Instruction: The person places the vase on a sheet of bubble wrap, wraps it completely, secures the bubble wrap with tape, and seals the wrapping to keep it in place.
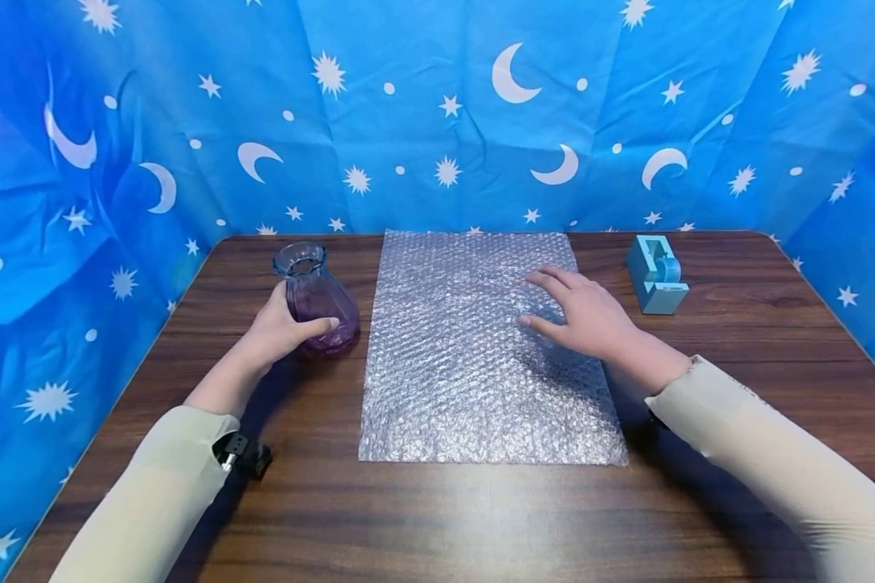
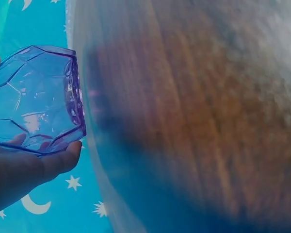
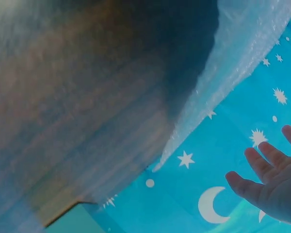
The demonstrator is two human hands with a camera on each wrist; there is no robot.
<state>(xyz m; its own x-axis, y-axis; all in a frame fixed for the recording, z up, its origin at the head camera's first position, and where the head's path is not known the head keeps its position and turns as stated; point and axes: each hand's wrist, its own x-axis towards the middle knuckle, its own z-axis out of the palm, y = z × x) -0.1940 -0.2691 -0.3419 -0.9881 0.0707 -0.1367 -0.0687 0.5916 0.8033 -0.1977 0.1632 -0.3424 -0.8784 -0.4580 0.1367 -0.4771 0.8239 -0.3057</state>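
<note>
Head view: my left hand (image 1: 280,328) grips the purple glass vase (image 1: 317,300) upright on the bench (image 1: 437,518) beside the flat bubble wrap (image 1: 481,356), my right hand (image 1: 586,316) spread on it; wrapping not begun.

Purple glass, silvery wrap and starry blue cloth on dark wood

The faceted, narrow-necked glass vase (image 1: 317,298) is translucent purple with a bluish rim; in the left wrist view it looks blue-violet. The rectangular sheet of clear bubble wrap (image 1: 474,356) reads silvery-grey with a fine dotted texture. The small plastic tape dispenser (image 1: 656,274) is light blue. The wooden table (image 1: 437,510) is dark brown with streaked grain. The wrinkled blue fabric backdrop (image 1: 423,121) carries white crescent moons, stars and dots. Both long sleeves (image 1: 787,453) are pale cream.
</note>
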